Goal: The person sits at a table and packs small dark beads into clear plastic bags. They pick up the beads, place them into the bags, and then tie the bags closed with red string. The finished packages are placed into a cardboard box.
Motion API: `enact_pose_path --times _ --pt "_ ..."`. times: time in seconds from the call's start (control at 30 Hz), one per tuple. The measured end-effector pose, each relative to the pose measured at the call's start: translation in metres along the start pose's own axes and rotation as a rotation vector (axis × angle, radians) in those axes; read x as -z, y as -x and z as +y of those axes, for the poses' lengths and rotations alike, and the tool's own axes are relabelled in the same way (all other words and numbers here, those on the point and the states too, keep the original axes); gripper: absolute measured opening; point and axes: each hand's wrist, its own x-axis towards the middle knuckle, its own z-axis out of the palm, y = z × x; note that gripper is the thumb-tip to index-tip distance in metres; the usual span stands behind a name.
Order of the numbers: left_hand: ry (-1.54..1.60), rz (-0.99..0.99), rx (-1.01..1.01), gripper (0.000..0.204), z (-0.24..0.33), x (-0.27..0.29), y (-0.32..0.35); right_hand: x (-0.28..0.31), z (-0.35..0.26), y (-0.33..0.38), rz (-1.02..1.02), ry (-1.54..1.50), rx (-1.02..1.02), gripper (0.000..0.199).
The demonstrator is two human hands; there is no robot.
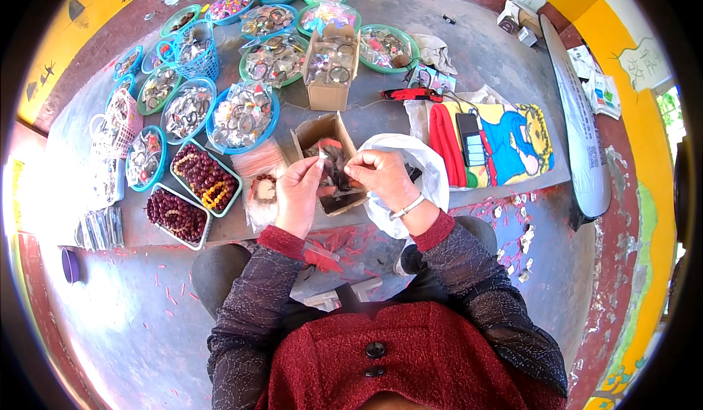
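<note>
left hand (301, 187) and right hand (386, 181) pinch plastic (334, 164) above long box (313, 129) pointing away

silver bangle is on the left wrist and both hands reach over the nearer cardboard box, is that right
Wrong wrist: the head view shows the silver bangle on the right one. The left hand and right hand do reach over the nearer cardboard box.

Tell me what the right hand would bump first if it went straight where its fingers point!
Probably the left hand, facing the right hand over the open cardboard box. Clear plastic shows between them and might come first; depth is unclear.
</note>
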Motion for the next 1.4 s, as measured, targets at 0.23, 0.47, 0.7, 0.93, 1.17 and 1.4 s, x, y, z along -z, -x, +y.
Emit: enact_pose_path --times 0.23,0.47,0.7,0.93,1.17,1.4 --pt "0.067 0.003 -0.01 0.014 -0.002 -0.002 -0.002 0.001 0.001 -0.001 -0.016 -0.117 -0.059 0.011" --pt "0.247 -0.046 0.09 0.015 0.012 -0.004 0.004 0.007 0.002 -0.003 -0.033 -0.256 -0.111 0.012" --pt "0.093 -0.007 0.092 0.017 0.003 -0.001 0.0 0.003 0.004 -0.001 -0.035 -0.186 -0.111 0.01" --pt "0.162 0.008 0.107 0.013 0.004 -0.002 0.0 0.003 0.004 -0.002 -0.034 -0.229 -0.108 0.011" --pt "0.366 -0.051 0.141 0.009 0.002 0.005 -0.001 0.006 0.005 -0.004 -0.047 -0.254 -0.136 0.012" --pt "0.536 -0.138 0.109 0.012 0.005 0.002 0.002 0.004 0.004 -0.003 -0.02 -0.276 -0.138 0.011"
